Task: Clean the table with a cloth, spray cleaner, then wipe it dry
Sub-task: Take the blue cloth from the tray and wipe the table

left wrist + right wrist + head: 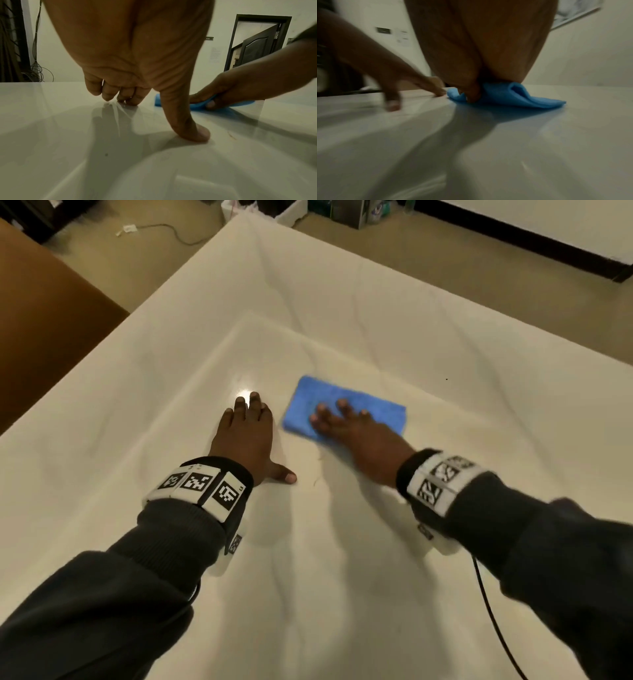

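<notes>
A folded blue cloth (380, 409) lies on the glossy white table (342, 559) right of centre. My right hand (342, 422) presses down on its near left part with fingers spread and straight; the picture is blurred there. In the right wrist view the thumb (472, 94) digs into a fold at the near edge of the cloth (513, 96). My left hand (263, 440) rests flat on the bare table just left of the cloth, thumb spread out. The left wrist view shows its fingertips (130, 101) touching the surface, with the cloth (197, 106) and right hand (223, 92) beyond. No spray bottle is in view.
A brown piece of furniture (41, 320) stands close to the table's left edge. Boxes (291, 210) and a loose cable (164, 229) lie on the floor past the far corner. A black cable (493, 621) hangs from my right wrist across the table's near right.
</notes>
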